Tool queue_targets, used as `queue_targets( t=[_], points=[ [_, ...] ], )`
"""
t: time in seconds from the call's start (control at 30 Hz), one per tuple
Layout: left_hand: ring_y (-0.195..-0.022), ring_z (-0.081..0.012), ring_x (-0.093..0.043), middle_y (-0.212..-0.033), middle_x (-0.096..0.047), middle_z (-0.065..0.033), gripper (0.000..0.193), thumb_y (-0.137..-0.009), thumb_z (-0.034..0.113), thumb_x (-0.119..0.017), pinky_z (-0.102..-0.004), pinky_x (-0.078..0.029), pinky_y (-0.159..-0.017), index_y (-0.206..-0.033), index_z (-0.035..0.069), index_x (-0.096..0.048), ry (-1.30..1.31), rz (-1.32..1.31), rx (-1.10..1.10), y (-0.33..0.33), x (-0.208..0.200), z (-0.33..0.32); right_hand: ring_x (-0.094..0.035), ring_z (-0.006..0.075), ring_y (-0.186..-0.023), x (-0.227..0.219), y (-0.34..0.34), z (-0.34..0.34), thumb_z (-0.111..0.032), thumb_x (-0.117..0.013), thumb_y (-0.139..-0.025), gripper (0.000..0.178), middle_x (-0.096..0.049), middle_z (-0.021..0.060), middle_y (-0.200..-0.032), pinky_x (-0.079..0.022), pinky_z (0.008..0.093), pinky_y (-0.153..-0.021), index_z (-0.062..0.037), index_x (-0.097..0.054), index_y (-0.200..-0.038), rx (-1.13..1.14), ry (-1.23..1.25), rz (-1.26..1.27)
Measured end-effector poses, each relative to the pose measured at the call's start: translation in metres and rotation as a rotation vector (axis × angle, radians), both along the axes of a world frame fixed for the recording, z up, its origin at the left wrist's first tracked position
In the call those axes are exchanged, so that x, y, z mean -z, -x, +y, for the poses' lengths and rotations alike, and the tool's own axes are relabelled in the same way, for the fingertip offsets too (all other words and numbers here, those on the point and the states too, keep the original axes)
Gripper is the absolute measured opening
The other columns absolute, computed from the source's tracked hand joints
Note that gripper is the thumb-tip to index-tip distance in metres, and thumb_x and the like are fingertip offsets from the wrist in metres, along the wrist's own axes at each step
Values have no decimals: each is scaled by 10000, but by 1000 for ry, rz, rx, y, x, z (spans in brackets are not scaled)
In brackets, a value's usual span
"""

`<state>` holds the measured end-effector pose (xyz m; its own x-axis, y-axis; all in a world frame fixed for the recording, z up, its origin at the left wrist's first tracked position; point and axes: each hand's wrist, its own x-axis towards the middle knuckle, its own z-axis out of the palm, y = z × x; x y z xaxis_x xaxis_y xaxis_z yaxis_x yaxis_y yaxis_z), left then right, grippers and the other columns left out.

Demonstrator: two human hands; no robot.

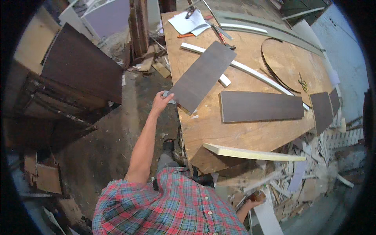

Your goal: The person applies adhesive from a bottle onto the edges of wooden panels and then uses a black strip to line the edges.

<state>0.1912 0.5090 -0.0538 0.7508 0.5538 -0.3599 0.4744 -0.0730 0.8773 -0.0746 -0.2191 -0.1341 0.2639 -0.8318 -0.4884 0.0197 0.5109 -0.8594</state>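
My left hand (160, 103) is closed at the near left corner of a dark brown board (204, 76), which lies slantwise on the wooden worktable (207, 133) over a white strip. A small pale grey-blue piece (170, 98) shows by my fingertips; what it is I cannot tell. Low on the right, beyond the table's near edge, my right hand (252, 204) has its fingers curled round a brown, rounded thing (258, 196), partly hidden. A second dark brown board (262, 106) lies flat to the right. On its edge near the front stands a pale yellow-edged panel (254, 152).
White strips (260, 77), a curved dark band (270, 66), scissors (302, 83), pliers (223, 38) and papers (189, 22) lie on the table. More dark boards (322, 111) lean at its right end. Offcuts (282, 184) clutter the floor; dark panels (84, 64) stand left.
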Motion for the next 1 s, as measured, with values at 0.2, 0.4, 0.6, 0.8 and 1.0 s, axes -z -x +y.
queue_targets(
  t=[0.2, 0.4, 0.6, 0.8, 1.0],
  points=[
    [-687, -133, -576, -846, -666, -34, 410, -787, 399, -778, -295, -448, -659, -937, 28, -690, 369, -1, 241, -30, 56, 29, -592, 288, -1119, -30, 70, 132, -494, -494, -897, 518, -609, 97, -1221, -500, 449, -944, -122, -596, -1245, 129, -56, -148],
    [-822, -157, -655, -956, -674, -34, 340, -864, 275, -718, -305, -537, -715, -1078, 24, -637, 619, -186, 186, -9, 8, 37, -678, 168, -843, -84, 121, 263, -515, -534, -888, 463, -689, 12, -994, -573, 280, -605, -126, -651, -1108, 356, -109, -91],
    [-950, -185, -654, -1055, -661, -35, 240, -892, 154, -656, -331, -546, -803, -1111, 71, -607, 1065, -407, -45, -14, -5, 15, -674, 188, -849, -57, 173, 281, -530, -567, -868, 453, -680, 13, -1047, -566, 308, -608, -170, -644, -1131, 403, -129, -173],
    [-959, -195, -648, -1073, -664, -49, 233, -892, 121, -647, -331, -539, -815, -1108, 40, -620, 1128, -428, -80, -30, -28, 6, -639, 219, -1004, 1, 198, 261, -567, -551, -864, 499, -650, 15, -1130, -535, 338, -768, -191, -612, -1186, 275, -153, -207],
    [-938, -216, -643, -1076, -654, -87, 270, -886, 97, -654, -350, -527, -806, -1130, -14, -623, 744, -572, -96, 27, -71, 44, -600, 234, -1085, -3, 215, 289, -518, -459, -927, 527, -627, 73, -1175, -481, 345, -914, -98, -593, -1215, 245, -23, -349]
  ],
)
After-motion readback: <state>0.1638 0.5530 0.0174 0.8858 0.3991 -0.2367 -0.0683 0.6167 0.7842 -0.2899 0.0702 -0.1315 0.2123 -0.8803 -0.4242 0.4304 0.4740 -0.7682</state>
